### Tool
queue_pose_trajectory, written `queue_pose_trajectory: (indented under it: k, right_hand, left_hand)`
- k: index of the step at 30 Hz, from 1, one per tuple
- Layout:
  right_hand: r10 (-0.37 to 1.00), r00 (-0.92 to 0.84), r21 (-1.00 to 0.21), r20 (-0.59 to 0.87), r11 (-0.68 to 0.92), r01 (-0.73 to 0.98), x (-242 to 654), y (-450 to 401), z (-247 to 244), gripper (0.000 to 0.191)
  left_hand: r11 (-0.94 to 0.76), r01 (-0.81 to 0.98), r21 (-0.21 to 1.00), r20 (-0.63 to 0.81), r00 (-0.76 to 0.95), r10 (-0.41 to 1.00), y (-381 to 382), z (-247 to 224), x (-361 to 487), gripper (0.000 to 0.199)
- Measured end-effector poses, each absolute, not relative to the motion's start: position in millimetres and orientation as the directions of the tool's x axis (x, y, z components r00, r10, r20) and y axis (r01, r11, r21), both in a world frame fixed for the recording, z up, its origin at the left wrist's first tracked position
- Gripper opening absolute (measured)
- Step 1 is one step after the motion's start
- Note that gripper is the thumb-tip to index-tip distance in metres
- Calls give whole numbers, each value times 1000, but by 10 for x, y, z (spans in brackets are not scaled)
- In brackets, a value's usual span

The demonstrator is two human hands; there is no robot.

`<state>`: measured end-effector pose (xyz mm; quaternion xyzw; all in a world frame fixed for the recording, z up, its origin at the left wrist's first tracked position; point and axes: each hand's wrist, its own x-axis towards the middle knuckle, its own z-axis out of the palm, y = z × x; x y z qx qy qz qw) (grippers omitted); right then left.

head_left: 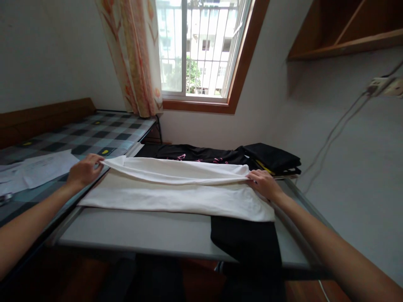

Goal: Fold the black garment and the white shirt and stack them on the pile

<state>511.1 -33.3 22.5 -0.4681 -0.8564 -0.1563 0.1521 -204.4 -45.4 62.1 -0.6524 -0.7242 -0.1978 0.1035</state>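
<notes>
A white garment (pixel 176 199) lies spread across the table, its far part raised in a loose fold. My left hand (pixel 86 167) pinches the left end of that folded edge, beside the bed. At the right end, my right hand (pixel 264 182) grips the same edge with closed fingers. Between my hands the edge stretches almost straight, sagging slightly in the middle. From beneath the white cloth, a black sleeve-like piece (pixel 245 239) runs out over the table's front edge; whether it belongs to the same garment I cannot tell.
Black clothing with pink marks (pixel 201 153) lies behind the white garment, and a folded black pile (pixel 270 157) sits at the table's (pixel 135 230) back right. Left is a bed with a checked cover (pixel 116 130) and papers (pixel 47 167). Cables (pixel 333 134) hang along the right wall.
</notes>
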Motion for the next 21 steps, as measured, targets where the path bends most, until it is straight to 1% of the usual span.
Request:
queue_pose_trajectory:
  k: [2,3,4,5,6,7,9,12,13,14,15,16,17,18,19,20,21]
  right_hand:
    - [770,-420,75,480,440,895,5127,-262,318,17]
    - [774,-365,40,517,404,914,5132,-220,367,19]
    - [775,-315,3,547,375,927,5134,-173,411,21]
    - [777,-272,-31,567,350,936,5130,-122,449,22]
    - [782,-237,-59,577,328,943,5119,-69,482,23]
    - [792,-209,-80,574,309,948,5100,-13,510,24]
    - [829,-168,-105,534,262,959,5037,101,568,23]
    - [901,-110,-94,420,164,982,4898,235,708,18]
    - [909,-91,-82,407,135,987,4857,250,766,17]
    - [901,-81,-68,426,120,990,4827,239,822,17]
    - [877,-85,-52,473,124,991,4814,200,865,19]
    - [838,-109,-30,535,148,988,4822,131,887,21]
    - [791,-165,5,589,201,980,4851,32,880,23]
    - [751,-250,56,612,275,960,4899,-90,840,25]
    - [723,-356,104,592,369,923,4962,-228,767,26]
    - [699,-461,130,547,473,871,5033,-370,665,26]
    - [674,-555,127,488,574,809,5105,-505,544,26]
  left_hand:
    - [134,937,324,505,-291,813,-396,824,-1923,35]
    - [118,896,427,537,-357,764,-356,938,-1867,35]
    - [73,839,540,539,-411,735,-311,1049,-1818,35]
    - [21,767,641,507,-444,739,-264,1153,-1778,39]
    - [2,714,700,461,-454,762,-217,1245,-1746,43]
    - [5,698,716,449,-465,763,-171,1322,-1721,44]
    - [78,733,676,420,-469,777,-79,1436,-1687,39]
    - [187,797,574,350,-446,824,43,1523,-1673,27]
    - [189,816,546,354,-429,831,62,1530,-1686,24]
    - [165,842,514,398,-405,823,57,1522,-1711,23]
    - [120,874,470,475,-366,800,19,1496,-1750,23]
    - [61,914,401,571,-302,764,-56,1447,-1806,24]
    - [-16,946,324,669,-217,711,-170,1374,-1876,26]
    - [-86,971,225,733,-110,671,-320,1279,-1955,29]
    - [-146,981,125,735,8,678,-496,1165,-2038,29]
    - [-194,979,62,697,96,710,-686,1039,-2118,27]
    - [-232,972,43,609,159,777,-873,911,-2188,26]
